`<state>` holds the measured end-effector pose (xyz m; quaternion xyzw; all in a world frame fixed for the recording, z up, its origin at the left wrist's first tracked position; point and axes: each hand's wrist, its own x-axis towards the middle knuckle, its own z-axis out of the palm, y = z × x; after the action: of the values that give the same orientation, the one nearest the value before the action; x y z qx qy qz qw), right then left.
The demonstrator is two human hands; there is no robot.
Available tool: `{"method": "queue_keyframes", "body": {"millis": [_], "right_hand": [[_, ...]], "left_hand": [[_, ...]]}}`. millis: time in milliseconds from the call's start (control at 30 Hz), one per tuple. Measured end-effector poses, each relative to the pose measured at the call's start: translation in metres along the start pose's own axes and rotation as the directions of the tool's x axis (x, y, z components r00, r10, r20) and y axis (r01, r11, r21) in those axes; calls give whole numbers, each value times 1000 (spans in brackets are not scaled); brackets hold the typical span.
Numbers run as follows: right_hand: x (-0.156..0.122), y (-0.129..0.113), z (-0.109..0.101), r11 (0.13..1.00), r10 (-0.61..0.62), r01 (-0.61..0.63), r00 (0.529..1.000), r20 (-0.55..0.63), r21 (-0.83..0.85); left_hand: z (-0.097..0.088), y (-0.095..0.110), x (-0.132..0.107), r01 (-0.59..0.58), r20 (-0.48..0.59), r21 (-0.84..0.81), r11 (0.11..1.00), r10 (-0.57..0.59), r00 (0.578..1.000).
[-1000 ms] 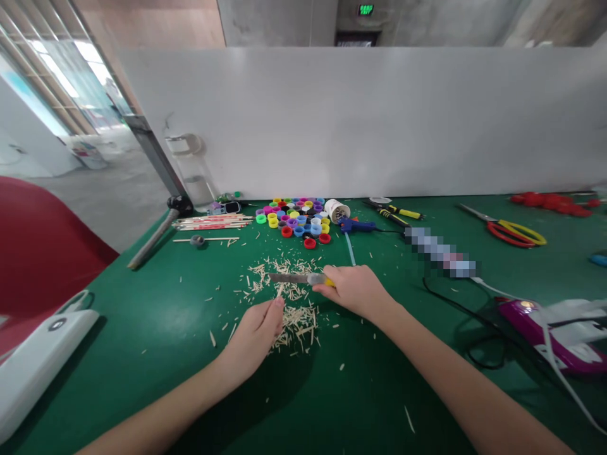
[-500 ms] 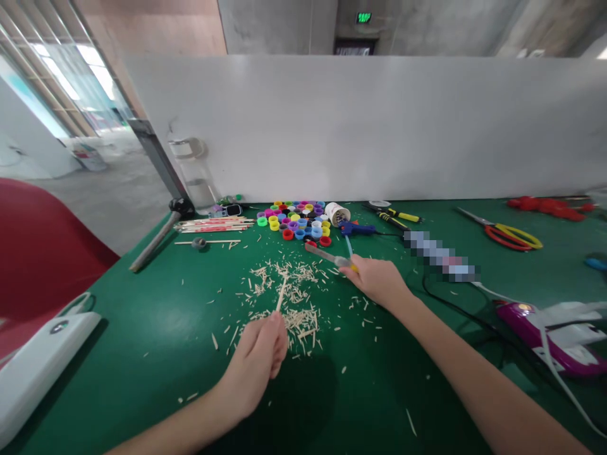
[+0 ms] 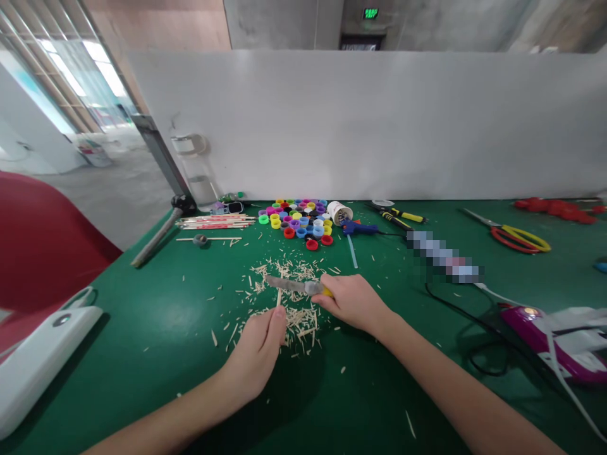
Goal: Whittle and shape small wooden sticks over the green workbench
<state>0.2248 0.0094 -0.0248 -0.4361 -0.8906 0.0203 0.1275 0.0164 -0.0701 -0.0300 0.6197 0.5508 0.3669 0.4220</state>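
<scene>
Stick [image 3: 279, 297] lengthwise forward in pinching left hand [image 3: 260, 344], knife [image 3: 290, 285] crosswise, tip leftward, in tightly curled right hand [image 3: 353, 299].

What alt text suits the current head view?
The right hand holds a knife, its blade across a thin wooden stick in the left hand, above pale shavings on a green table; colourful caps and a glue gun lie behind.

the right hand [image 3: 353, 298] is wrapped around the knife [image 3: 287, 284], back of the hand upward, thumb stretched along the near side. the bare right forearm [image 3: 436, 363] slants away from the knife toward the near right. the left hand [image 3: 260, 344] sits on the near side of the knife, curled closed, thumb on top; the bare left forearm [image 3: 190, 402] lies to the knife's near left.
</scene>
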Motion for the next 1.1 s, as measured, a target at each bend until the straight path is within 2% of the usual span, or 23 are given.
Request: {"method": "queue_keyframes", "body": {"millis": [67, 133, 200, 300, 367, 433, 467, 533, 567, 633, 700, 767, 833, 900, 967, 1033, 1100], "right_hand": [[-1, -2, 0, 1000, -4, 4, 1000, 6, 6], [-2, -4, -1, 1000, -18, 18, 1000, 3, 15], [-2, -7, -2, 999, -27, 27, 1000, 1, 23], [0, -3, -4, 999, -21, 21, 1000, 15, 31], [2, 10, -6, 998, 47, -48, 998, 39, 47], [2, 30, -10, 967, 242, -245, 969, 48, 70], [1, 39, -13, 951, 303, -304, 953, 23, 56], [-2, 54, -18, 932, 362, -360, 920, -151, 42], [-3, 56, -20, 934, 357, -347, 915, -191, 82], [-5, 53, -21, 956, 278, -257, 947, -161, 137], [-7, 39, -19, 980, 124, -110, 990, -72, 168], [-7, 21, -15, 984, -14, 20, 999, -35, 179], [-6, 4, -12, 986, -63, 66, 998, -24, 154], [-5, -6, -10, 992, -58, 59, 998, -8, 111], [-3, -5, -9, 996, -27, 25, 999, 18, 84], [-1, 6, -10, 995, 66, -70, 996, 54, 77], [-1, 25, -12, 963, 257, -262, 963, 80, 65]], "left_hand": [[0, 0, 0, 34, 41, -91, 995, -31, 999], [0, 1, 2, 83, 134, -225, 971, -54, 989], [-1, 3, 5, 132, 226, -346, 929, -54, 973], [-3, 5, 4, 168, 292, -445, 879, -35, 956], [-4, 6, -1, 131, 322, -434, 891, 18, 946], [-4, 7, -8, 61, 380, -387, 920, 99, 919], [-4, 7, -11, 54, 405, -401, 914, 125, 906], [-4, 6, -13, 56, 403, -405, 913, 123, 907], [-4, 6, -12, 56, 387, -408, 911, 117, 915], [-3, 4, -6, 104, 353, -457, 884, 73, 933], [-2, 3, 0, 159, 337, -504, 849, 24, 941], [-2, 4, 4, 181, 328, -516, 837, -2, 945], [-1, 6, 5, 179, 322, -505, 844, -8, 947], [-1, 7, 5, 188, 329, -494, 849, -17, 944], [-1, 8, 2, 198, 333, -476, 857, -33, 942], [-1, 8, -4, 171, 365, -418, 892, -7, 931], [-2, 8, -10, 125, 423, -349, 929, 37, 905]]}}
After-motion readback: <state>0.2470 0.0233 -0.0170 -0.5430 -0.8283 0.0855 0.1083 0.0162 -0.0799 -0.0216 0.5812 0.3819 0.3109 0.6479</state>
